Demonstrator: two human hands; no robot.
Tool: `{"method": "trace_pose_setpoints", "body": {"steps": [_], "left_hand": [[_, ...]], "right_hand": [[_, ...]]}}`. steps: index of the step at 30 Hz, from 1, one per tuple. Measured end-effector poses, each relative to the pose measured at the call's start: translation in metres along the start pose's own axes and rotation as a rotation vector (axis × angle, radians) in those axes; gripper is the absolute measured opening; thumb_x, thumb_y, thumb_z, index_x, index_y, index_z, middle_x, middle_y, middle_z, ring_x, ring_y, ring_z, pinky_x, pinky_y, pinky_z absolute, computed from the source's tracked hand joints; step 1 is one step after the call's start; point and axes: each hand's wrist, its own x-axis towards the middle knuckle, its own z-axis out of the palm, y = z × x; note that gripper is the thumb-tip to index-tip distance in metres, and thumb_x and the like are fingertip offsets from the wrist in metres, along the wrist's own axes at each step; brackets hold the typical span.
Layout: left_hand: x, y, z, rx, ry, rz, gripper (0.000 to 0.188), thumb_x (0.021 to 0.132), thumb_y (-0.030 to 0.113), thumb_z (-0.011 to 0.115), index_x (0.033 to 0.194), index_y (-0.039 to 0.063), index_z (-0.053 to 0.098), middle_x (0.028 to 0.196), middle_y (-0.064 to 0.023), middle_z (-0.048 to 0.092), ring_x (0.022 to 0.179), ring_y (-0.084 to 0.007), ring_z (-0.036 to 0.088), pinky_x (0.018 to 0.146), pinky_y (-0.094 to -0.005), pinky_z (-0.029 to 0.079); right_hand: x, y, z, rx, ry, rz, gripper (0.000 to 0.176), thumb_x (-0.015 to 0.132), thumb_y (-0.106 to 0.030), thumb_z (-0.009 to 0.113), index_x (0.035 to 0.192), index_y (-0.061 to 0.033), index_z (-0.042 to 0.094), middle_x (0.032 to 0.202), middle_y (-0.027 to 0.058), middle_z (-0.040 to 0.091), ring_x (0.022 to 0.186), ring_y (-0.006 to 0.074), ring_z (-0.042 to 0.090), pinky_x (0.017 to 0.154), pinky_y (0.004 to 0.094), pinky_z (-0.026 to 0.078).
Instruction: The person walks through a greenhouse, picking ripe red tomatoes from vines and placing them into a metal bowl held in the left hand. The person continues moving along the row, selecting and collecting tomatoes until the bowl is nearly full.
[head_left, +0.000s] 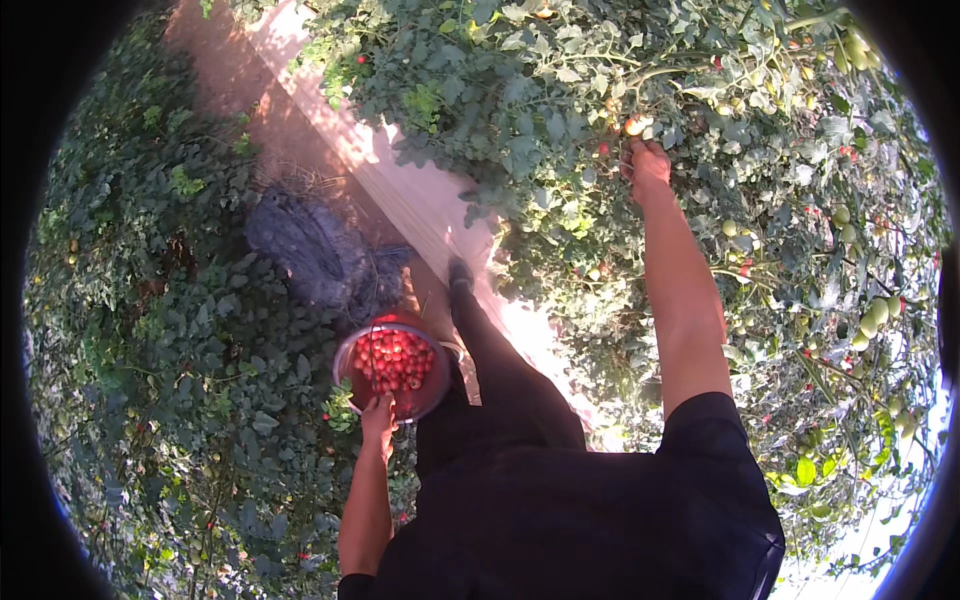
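Note:
My left hand (379, 417) grips a round bucket (414, 403) at its near side, where a thin dark handle runs across the opening. Inside the bucket lies a heap of small red tomatoes (394, 356). My right hand (647, 166) is stretched out into the tomato plants on the right, its fingers drawn together. Just beyond the fingertips hangs an orange-red tomato (634, 126). Another red tomato (604, 148) hangs to the left of that hand. Whether anything is between the right fingers is hidden by foliage and the fingers themselves.
Dense tomato plants (187, 322) line the left side too. Between the rows runs a dirt path with a pale strip (405, 202). A crumpled dark sheet (315, 244) lies beyond the bucket. Green tomatoes (874, 319) hang at the far right.

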Motion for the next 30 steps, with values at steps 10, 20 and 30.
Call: {"method": "trace_pose_setpoints", "body": {"steps": [10,20,30], "left_hand": [[0.009,0.0,0.003,0.018,0.037,0.007,0.021,0.09,0.03,0.064,0.08,0.012,0.056,0.06,0.0067,0.043,0.047,-0.0045,0.037,0.042,-0.0229,0.03],[0.017,0.021,0.021,0.029,0.027,-0.001,0.02,0.091,0.029,0.064,0.08,0.013,0.057,0.058,0.0064,0.043,0.047,-0.0045,0.039,0.04,-0.0222,0.029],[0.015,0.045,0.034,0.065,-0.031,0.038,0.021,0.091,0.03,0.063,0.081,0.012,0.058,0.057,0.007,0.041,0.046,-0.0053,0.036,0.043,-0.0232,0.029]], "right_hand": [[0.053,-0.019,-0.001,-0.194,-0.398,0.236,0.019,0.094,-0.026,0.064,0.105,-0.0109,0.061,0.077,-0.0018,0.057,0.063,0.0087,0.053,0.05,0.0228,0.042],[0.083,-0.026,-0.01,-0.277,-0.799,0.462,0.023,0.09,-0.012,0.067,0.112,-0.0061,0.061,0.091,0.0004,0.057,0.068,0.0107,0.051,0.053,0.0228,0.04],[0.096,0.001,-0.037,-0.274,-0.693,0.264,0.015,0.084,-0.012,0.07,0.093,-0.0114,0.058,0.081,-0.0012,0.057,0.065,0.0119,0.051,0.052,0.026,0.038]]}}
